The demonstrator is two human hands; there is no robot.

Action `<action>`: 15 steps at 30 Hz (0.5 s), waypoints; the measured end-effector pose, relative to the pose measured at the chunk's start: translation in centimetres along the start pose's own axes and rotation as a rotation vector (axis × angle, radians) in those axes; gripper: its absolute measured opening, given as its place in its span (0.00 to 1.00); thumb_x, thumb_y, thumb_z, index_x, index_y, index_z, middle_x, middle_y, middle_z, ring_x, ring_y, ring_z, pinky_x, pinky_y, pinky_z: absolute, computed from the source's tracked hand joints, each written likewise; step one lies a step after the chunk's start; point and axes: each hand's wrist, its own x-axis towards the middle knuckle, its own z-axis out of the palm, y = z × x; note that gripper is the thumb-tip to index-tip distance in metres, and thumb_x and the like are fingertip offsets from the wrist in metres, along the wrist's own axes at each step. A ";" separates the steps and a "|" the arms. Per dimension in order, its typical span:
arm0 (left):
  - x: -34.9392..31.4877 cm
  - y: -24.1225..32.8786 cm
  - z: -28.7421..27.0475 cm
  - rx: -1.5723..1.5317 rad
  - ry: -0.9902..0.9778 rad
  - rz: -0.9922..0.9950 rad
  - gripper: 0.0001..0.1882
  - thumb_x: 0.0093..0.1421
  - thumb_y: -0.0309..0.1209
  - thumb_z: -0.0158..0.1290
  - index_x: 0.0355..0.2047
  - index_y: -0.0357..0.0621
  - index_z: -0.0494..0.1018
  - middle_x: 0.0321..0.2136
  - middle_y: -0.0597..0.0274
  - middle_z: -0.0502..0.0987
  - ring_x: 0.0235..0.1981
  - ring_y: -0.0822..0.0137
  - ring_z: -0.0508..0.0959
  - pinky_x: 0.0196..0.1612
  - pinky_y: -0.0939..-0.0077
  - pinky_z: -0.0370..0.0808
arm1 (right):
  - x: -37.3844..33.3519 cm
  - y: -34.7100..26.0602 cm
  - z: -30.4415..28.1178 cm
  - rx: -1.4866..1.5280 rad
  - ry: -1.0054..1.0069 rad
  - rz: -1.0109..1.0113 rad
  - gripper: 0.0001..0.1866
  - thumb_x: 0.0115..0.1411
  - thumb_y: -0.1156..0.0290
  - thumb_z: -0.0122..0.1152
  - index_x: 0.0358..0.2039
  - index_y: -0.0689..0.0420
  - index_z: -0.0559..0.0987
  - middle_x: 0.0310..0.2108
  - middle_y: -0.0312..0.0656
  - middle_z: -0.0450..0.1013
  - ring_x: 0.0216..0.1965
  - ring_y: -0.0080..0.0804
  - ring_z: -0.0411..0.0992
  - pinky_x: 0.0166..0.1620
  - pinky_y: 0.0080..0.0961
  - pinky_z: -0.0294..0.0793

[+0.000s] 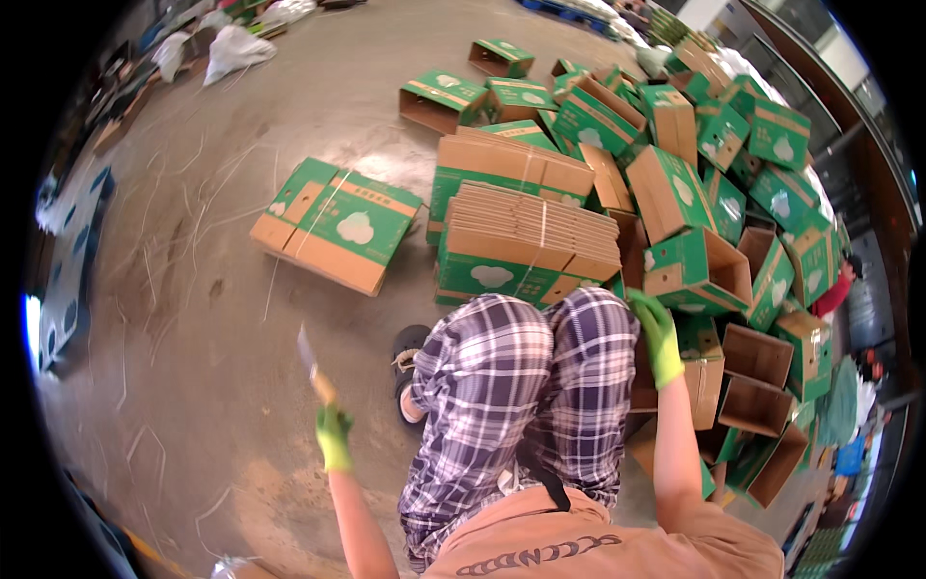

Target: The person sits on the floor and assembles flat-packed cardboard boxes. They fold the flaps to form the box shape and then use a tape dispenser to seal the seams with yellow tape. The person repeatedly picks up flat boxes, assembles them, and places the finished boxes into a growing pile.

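My left hand [334, 439], in a yellow-green glove, is closed around the wooden handle of a knife [311, 359]; its blade points up and away over the floor. My right hand [660, 338], gloved the same way, is beside my right knee, fingers apart and nothing visible in them. In front of my knees stands a strapped bundle of flattened green-and-brown cartons [526, 241], with another strapped bundle [511, 169] just behind it. A third tied bundle [338, 224] lies flat on the floor to the left.
Opened cartons [690, 198] are heaped from the back round to my right side, several with open ends showing. Loose white straps [198, 193] are strewn over the concrete floor. A blue pallet [77, 256] is at the far left, white sacks [234, 53] at the back left.
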 end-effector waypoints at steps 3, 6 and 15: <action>-4.4 11.7 23.2 0.116 -0.453 0.141 0.15 0.66 0.40 0.49 0.44 0.43 0.73 0.29 0.72 0.71 0.28 0.78 0.70 0.33 0.81 0.69 | 4.7 -8.7 3.1 0.187 -0.219 0.229 0.19 0.67 0.63 0.53 0.54 0.57 0.76 0.42 0.34 0.76 0.43 0.20 0.71 0.43 0.17 0.69; -6.7 15.3 36.5 0.371 -1.013 0.368 0.10 0.64 0.30 0.50 0.45 0.42 0.72 0.32 0.66 0.74 0.30 0.73 0.75 0.31 0.75 0.73 | 9.4 -10.4 7.6 0.438 -0.378 0.060 0.26 0.68 0.56 0.49 0.63 0.52 0.68 0.49 0.38 0.73 0.50 0.25 0.70 0.49 0.24 0.69; 0.9 9.9 43.4 1.265 -0.592 0.974 0.33 0.57 0.44 0.60 0.56 0.34 0.67 0.48 0.45 0.76 0.50 0.52 0.75 0.53 0.64 0.71 | 13.6 2.8 6.1 -0.623 0.082 0.054 0.18 0.64 0.55 0.52 0.47 0.55 0.72 0.33 0.55 0.77 0.34 0.58 0.75 0.36 0.48 0.73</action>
